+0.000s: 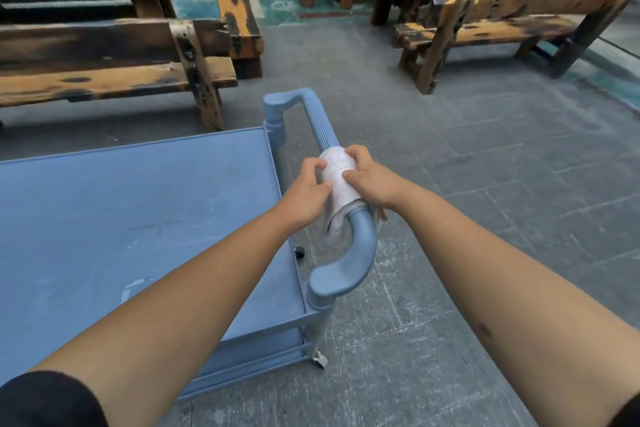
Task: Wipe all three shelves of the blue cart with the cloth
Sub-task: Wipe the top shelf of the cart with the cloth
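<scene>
A wooden bench (114, 80) stands at the far left. Near it is the blue cart (145, 218), top shelf bare. The left hand (306, 191) pinches the white cloth (341, 180), which is wrapped around the cart's handle (353, 253). The right hand (372, 177) pinches the cloth from the other side. Another bench (502, 28) stands far right.

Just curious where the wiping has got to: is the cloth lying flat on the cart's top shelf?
No, the cloth is wrapped round the cart handle, gripped by both hands.
</scene>
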